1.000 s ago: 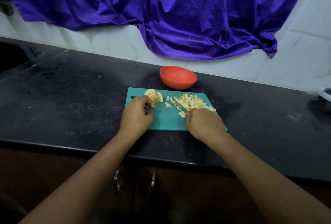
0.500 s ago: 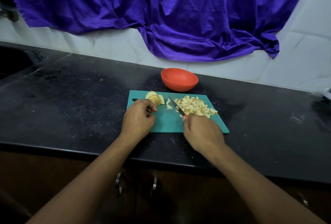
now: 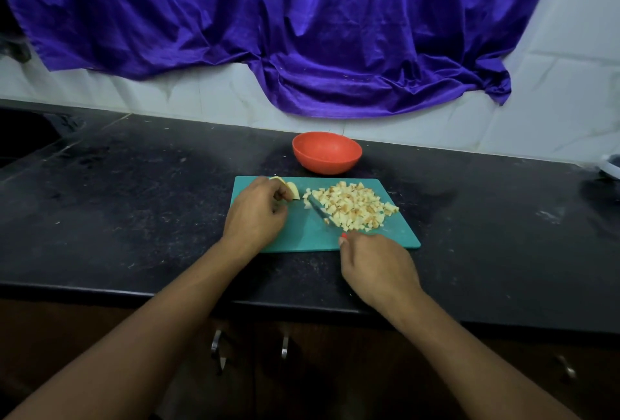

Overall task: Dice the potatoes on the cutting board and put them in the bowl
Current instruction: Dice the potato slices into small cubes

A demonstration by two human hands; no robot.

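Your left hand (image 3: pixel 255 215) grips potato slices (image 3: pixel 294 190) on the teal cutting board (image 3: pixel 397 233), your right hand (image 3: pixel 379 268) the knife (image 3: pixel 320 211) against the diced pile (image 3: pixel 352 206); black surface (image 3: pixel 134 201), orange bowl (image 3: pixel 327 153) behind, purple cloth (image 3: pixel 302 34) above.

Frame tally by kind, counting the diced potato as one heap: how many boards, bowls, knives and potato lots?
Cutting board: 1
Bowl: 1
Knife: 1, held by the right hand
Diced potato heap: 1
Uncut potato lot: 1, gripped by the left hand; slices not countable
Total: 5
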